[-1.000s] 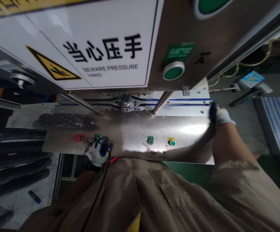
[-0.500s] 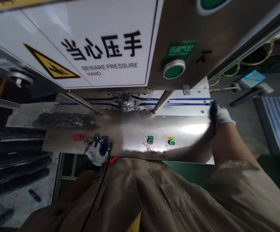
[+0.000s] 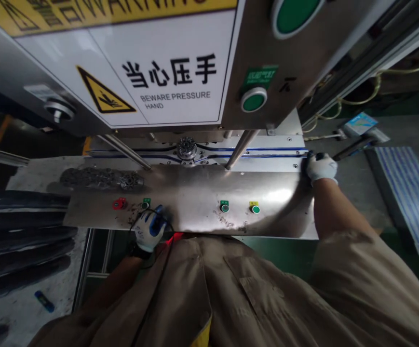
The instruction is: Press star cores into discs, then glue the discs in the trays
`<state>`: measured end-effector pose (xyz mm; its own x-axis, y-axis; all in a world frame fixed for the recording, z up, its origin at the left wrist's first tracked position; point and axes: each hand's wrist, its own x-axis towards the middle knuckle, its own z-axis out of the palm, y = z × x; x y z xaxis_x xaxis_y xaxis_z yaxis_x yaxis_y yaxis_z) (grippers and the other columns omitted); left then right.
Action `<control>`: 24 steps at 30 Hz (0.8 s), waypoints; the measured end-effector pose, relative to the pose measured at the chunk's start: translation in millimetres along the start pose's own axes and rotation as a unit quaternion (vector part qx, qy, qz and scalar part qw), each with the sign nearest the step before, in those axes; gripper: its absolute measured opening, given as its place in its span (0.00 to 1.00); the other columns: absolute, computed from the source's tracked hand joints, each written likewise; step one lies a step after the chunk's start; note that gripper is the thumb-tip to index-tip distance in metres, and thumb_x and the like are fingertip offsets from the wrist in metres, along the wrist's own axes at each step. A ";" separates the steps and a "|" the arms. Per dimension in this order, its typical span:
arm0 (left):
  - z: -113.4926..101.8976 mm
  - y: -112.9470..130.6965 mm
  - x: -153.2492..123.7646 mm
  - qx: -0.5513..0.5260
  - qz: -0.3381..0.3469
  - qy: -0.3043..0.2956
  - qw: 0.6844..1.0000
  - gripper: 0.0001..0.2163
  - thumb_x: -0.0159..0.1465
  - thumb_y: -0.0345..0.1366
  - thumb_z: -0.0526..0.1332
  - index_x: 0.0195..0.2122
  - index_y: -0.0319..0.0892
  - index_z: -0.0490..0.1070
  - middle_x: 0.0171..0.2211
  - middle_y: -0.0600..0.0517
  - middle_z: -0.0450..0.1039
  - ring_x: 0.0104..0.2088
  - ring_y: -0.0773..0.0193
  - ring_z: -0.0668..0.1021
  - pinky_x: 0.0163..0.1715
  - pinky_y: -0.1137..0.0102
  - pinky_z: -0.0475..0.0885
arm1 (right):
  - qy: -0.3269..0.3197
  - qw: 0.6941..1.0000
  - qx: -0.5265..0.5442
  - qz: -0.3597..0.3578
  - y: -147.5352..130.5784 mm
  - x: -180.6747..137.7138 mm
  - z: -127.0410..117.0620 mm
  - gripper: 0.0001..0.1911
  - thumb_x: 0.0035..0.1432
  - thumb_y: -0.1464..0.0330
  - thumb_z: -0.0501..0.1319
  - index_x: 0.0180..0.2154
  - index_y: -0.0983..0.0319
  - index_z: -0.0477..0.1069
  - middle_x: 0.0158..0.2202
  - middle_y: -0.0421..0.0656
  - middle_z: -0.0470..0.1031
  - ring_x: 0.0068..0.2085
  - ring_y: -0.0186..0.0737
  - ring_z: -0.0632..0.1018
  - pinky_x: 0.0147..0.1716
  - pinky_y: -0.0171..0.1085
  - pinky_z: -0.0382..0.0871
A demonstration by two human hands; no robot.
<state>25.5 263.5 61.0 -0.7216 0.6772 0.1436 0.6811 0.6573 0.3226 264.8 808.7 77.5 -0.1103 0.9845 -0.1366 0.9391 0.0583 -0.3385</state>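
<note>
My left hand (image 3: 148,230), in a white and blue glove, rests at the front edge of a brushed stainless steel panel (image 3: 195,202), with a thin black cable (image 3: 133,226) curving past it. My right hand (image 3: 321,167), in a white glove with dark fingertips, sits at the panel's far right corner beside a metal strip with blue lines (image 3: 267,153). What either hand's fingers grip is hidden. A red fitting (image 3: 119,204) and several green-topped buttons stand on the panel.
A white "Beware pressure hand" warning plate (image 3: 169,82) and a green button (image 3: 253,100) hang overhead. Two steel rods (image 3: 240,149) descend to the panel. Dark rolled sheets (image 3: 21,217) lie at left, and a striped mat (image 3: 404,197) lies at right.
My right hand has shifted left and inward along the panel's far edge. The view has tilted slightly, showing more of the warning plate. My left hand has barely moved.
</note>
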 end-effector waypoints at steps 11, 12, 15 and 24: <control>35.3 94.3 192.8 -0.209 -0.020 0.074 0.975 0.52 0.51 0.42 0.78 0.70 0.27 0.52 0.71 0.27 0.55 0.72 0.40 0.60 0.73 0.53 0.55 | 0.169 0.952 0.247 -0.057 21.6 -201.4 9.6 0.30 0.64 0.60 0.58 0.62 0.69 0.66 0.58 0.60 0.76 0.54 0.49 0.80 0.57 0.47 0.74; 34.5 98.5 209.1 -0.205 -0.040 0.065 0.976 0.52 0.50 0.41 0.78 0.70 0.26 0.52 0.71 0.26 0.54 0.72 0.39 0.59 0.73 0.52 0.54 | 0.176 0.943 0.277 -0.058 30.0 -227.6 15.4 0.30 0.62 0.57 0.58 0.61 0.67 0.68 0.57 0.60 0.77 0.53 0.51 0.81 0.56 0.50 0.75; 29.0 104.4 241.1 -0.186 -0.071 0.011 0.980 0.49 0.51 0.36 0.78 0.68 0.24 0.54 0.69 0.24 0.56 0.72 0.38 0.60 0.73 0.53 0.54 | 0.179 0.927 0.329 -0.029 54.0 -296.8 30.0 0.30 0.59 0.51 0.60 0.56 0.63 0.72 0.53 0.58 0.81 0.52 0.56 0.82 0.57 0.56 0.76; 24.2 107.7 250.3 -0.188 -0.039 0.051 0.980 0.44 0.51 0.38 0.75 0.66 0.27 0.59 0.66 0.31 0.66 0.67 0.42 0.69 0.70 0.53 0.62 | 0.179 0.932 0.316 0.003 126.6 -354.1 20.7 0.34 0.58 0.46 0.62 0.55 0.65 0.74 0.52 0.58 0.82 0.51 0.56 0.84 0.56 0.57 0.78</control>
<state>-78.7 511.8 109.1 -0.7915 0.5806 0.1911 0.5432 0.5247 0.6555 416.0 464.1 63.7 0.1162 0.9833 0.1399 0.5472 0.0542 -0.8352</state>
